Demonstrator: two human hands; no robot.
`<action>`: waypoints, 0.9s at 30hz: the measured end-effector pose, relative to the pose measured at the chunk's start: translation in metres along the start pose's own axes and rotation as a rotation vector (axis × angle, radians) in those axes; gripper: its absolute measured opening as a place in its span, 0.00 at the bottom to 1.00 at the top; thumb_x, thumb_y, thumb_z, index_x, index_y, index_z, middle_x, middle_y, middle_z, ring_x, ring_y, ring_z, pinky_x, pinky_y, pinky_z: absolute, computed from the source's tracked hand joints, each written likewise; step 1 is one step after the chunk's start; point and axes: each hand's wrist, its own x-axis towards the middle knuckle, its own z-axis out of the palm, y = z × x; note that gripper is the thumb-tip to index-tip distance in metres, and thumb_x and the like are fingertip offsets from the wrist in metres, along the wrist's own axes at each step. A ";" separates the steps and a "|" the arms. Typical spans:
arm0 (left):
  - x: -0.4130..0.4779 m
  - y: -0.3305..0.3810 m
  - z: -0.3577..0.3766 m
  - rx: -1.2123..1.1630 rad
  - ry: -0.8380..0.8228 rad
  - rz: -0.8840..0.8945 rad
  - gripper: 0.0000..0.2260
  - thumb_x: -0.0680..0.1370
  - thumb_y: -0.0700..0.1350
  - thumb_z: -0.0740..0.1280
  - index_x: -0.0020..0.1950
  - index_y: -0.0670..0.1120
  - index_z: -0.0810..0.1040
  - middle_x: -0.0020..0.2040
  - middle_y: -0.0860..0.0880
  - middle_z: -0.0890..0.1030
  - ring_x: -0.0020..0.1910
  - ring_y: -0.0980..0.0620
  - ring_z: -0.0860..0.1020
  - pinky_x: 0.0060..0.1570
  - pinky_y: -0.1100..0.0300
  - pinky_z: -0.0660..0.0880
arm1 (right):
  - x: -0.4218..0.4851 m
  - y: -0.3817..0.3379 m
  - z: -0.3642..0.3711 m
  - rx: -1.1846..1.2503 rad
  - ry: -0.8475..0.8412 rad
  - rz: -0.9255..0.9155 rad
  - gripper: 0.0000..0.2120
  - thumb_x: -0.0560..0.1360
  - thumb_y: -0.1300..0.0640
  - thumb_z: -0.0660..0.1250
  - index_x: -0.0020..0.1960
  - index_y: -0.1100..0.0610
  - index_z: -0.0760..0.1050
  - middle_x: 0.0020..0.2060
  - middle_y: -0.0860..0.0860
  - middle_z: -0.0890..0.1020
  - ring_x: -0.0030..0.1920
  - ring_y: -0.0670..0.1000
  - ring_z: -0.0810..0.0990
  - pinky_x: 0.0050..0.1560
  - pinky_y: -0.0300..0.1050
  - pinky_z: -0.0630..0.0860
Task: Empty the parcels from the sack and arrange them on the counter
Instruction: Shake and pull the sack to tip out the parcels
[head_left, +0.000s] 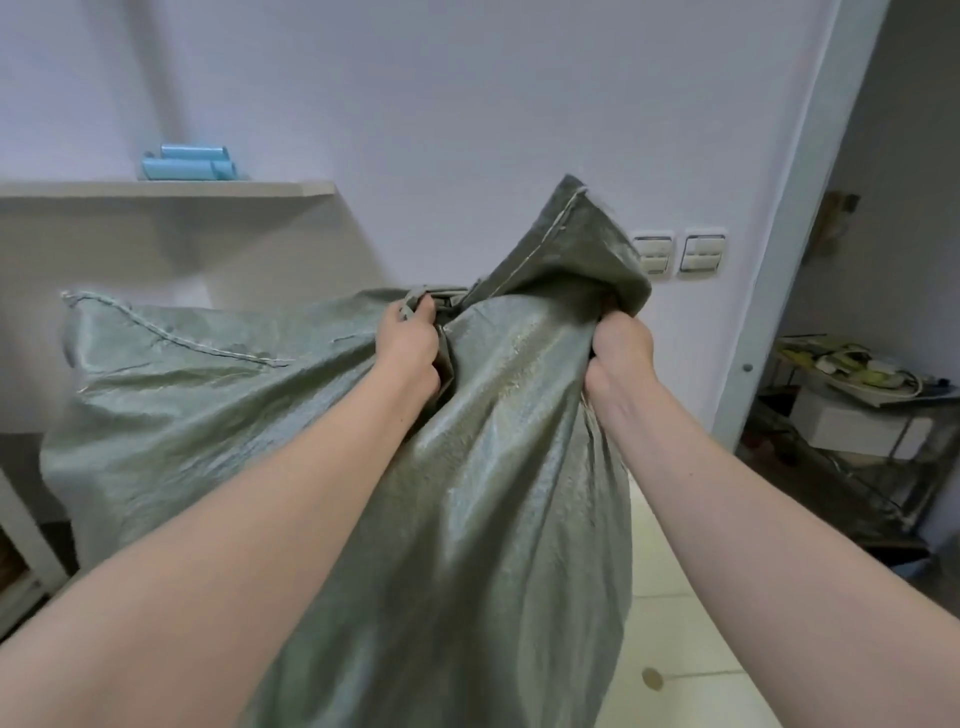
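A grey-green woven sack is held up in the middle of the view by two bare hands. The left hand is closed around a bunched fold of the fabric near the sack's centre, with the fingers wrapped over a gathered knot of material. The right hand is clenched on the sack's right edge, just below an upright stitched corner. A second stitched corner is spread out to the left, where the sack is draped in front of a pale counter. No parcels can be seen; the inside of the sack is hidden by its folds. On the far left of the counter top, light blue rolls are stacked against the white wall. Two wall switches are mounted to the right of the sack. Farther right, past a door frame, a metal rack loaded with clutter is seen. Pale floor tiles are visible at the near right.
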 end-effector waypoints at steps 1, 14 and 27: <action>0.002 0.006 0.001 -0.057 -0.029 0.006 0.17 0.79 0.45 0.67 0.67 0.46 0.72 0.64 0.43 0.77 0.58 0.44 0.79 0.58 0.45 0.77 | -0.002 -0.008 0.008 0.013 -0.020 -0.023 0.11 0.79 0.67 0.57 0.53 0.61 0.77 0.42 0.55 0.79 0.42 0.52 0.79 0.43 0.45 0.79; 0.024 0.036 -0.029 -0.009 -0.089 0.055 0.34 0.70 0.53 0.75 0.72 0.45 0.68 0.67 0.43 0.76 0.59 0.44 0.79 0.58 0.44 0.77 | 0.000 0.015 0.046 -0.509 -0.267 -0.043 0.09 0.78 0.60 0.62 0.54 0.59 0.79 0.46 0.55 0.84 0.49 0.55 0.83 0.52 0.53 0.81; 0.027 0.047 -0.082 0.284 0.142 0.098 0.13 0.74 0.34 0.70 0.56 0.45 0.77 0.51 0.42 0.80 0.48 0.46 0.80 0.54 0.54 0.79 | -0.049 -0.004 0.074 -1.011 -0.604 -0.263 0.56 0.60 0.33 0.74 0.77 0.41 0.45 0.77 0.50 0.51 0.76 0.55 0.56 0.74 0.58 0.60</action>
